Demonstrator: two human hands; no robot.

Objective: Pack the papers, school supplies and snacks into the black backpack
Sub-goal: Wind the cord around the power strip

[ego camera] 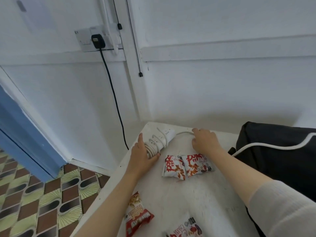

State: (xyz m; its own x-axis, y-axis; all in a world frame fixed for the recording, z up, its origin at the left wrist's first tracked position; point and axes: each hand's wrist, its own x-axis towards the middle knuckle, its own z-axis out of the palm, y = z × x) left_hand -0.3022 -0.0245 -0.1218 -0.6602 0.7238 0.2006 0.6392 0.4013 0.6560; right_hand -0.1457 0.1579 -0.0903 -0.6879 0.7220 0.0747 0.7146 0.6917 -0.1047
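**Both hands on the power strip, snacks not packed yet**

Watching my head cam feed here. My left hand [142, 154] is wrapped round the near end of the white strip [165, 136], right where its cord is coiled around it, thumb up on the far side and fingers on the near side. My right hand [204, 141] has its fingers curled over a loose loop of cord [183, 133] just beside the strip's other end. A stretch of white cord also runs over the backpack [273, 161].

The backpack sits at the right edge of the table [171, 194], up against the wall. I can't tell if it's open from this angle.

Snacks are all out on the table. Two white packs [174, 165] lie side by side and touching, just under my right wrist. A red peanut pack [136, 216] is by my left forearm, and one more white pack [186, 228] sits at the bottom edge of the view.

On the wall there's a black plug [97, 41] in a socket [83, 38], its cable hanging down behind the table
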